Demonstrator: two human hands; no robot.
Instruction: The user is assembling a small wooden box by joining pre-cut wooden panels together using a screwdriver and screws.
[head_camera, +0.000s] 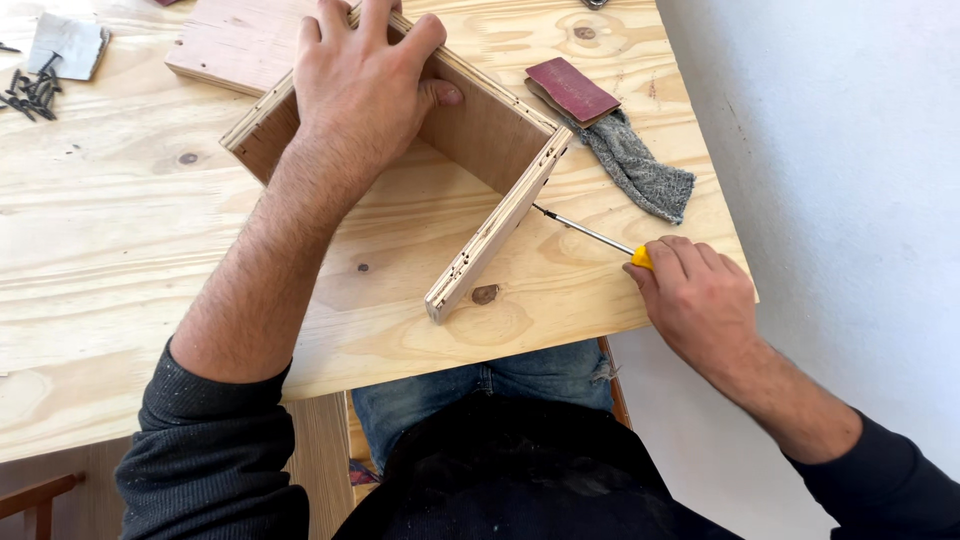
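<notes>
The plywood frame (480, 150) is pinned to the workbench (120, 230), just above centre, by the left hand (365, 85), fingers spread over the top panel and thumb hooked inside. At four o'clock the right hand (700, 295) is closed tightly around the yellow handle of a screwdriver (590, 235), whose steel tip is pressed against the frame's outer edge. A dark red sanding block (572, 90) and a grey glove (635, 160) are seen at two o'clock, black screws (30, 92) at ten o'clock.
</notes>
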